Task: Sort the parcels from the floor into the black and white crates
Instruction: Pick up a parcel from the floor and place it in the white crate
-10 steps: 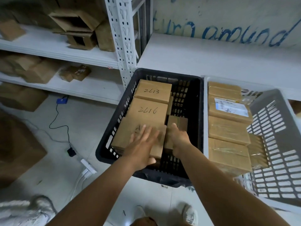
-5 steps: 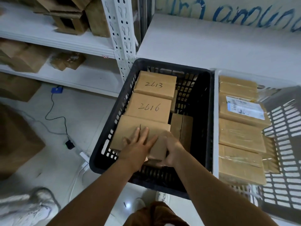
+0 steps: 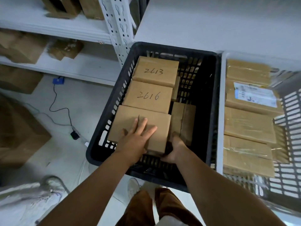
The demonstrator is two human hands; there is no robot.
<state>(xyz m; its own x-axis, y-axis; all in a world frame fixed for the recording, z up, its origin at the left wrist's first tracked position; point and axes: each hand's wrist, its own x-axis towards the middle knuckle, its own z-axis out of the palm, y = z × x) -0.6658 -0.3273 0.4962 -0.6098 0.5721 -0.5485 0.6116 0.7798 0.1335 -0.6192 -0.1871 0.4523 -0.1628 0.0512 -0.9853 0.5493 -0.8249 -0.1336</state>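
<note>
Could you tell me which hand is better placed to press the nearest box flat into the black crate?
Left. The left hand already lies flat, fingers spread, on top of the nearest box in the black crate; the right hand grips its near right corner.

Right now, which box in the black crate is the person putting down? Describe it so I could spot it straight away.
Find the black crate, left of the white crate. Three flat cardboard boxes lie in a row along its left side. It is the nearest box, under the flat left hand with the right hand at its corner; the two beyond read 2616 and 2613.
</note>
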